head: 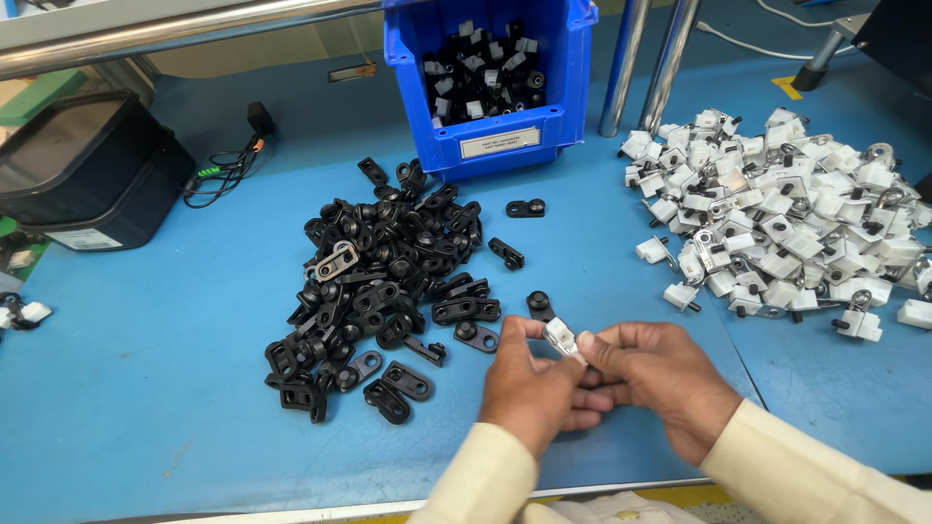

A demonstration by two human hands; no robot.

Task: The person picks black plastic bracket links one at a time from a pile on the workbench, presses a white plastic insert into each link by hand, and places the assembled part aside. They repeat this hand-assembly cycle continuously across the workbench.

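Head view first, from nine o'clock across?

— Yes: black bin [87,170] at ten o'clock, heap of black brackets [379,281] centre, blue bin [490,78] at twelve, white clips [786,223] at two.

— And the hands?

— At six o'clock. Left hand [529,383] and right hand [660,378] both pinch one small white clip [560,336], fingertips closed narrow on it, above the blue table [146,388].

— Advice?

— I'd keep the pinch firm and the piece square between the thumbs.

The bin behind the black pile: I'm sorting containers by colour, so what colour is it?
The bin is bright blue, with a pale label on its front; the head view shows it.
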